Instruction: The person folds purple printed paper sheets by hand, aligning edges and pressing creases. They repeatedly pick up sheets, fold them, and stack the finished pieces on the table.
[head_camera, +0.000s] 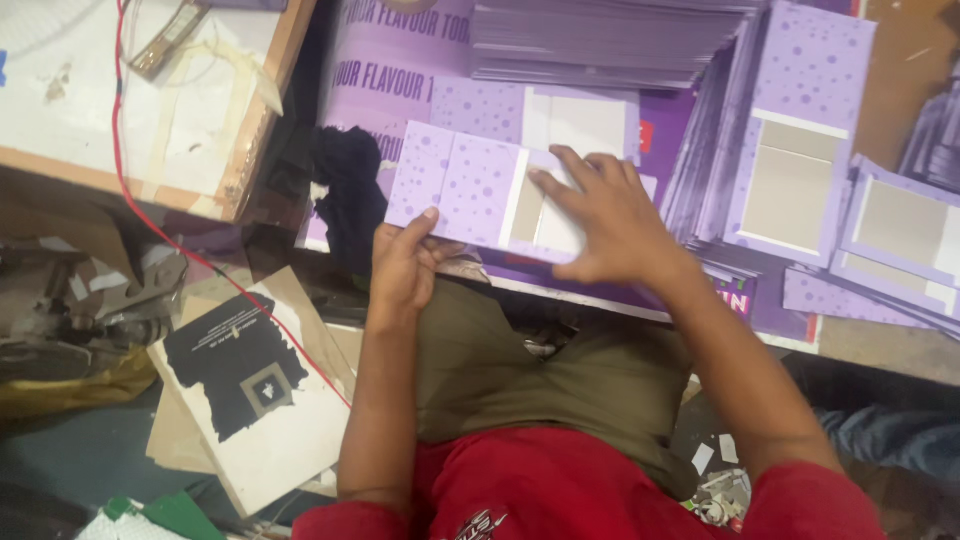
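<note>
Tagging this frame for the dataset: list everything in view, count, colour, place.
folded card piece: one, lilac with darker dots and a grey-white panel, centre, under both hands
card stack: one tall pile, purple-edged, top centre
flat card pieces: several, lilac with grey panels, fanned at right
printed sheet: one, purple, beneath the cards
dark cloth: one, black, left of the folded piece
wooden board: one, white top, top left
red wire: one, running down the left
black-and-white sheet: one, on the floor lower left
left hand: grips the piece's near edge
right hand: pressed flat on its panel
</note>
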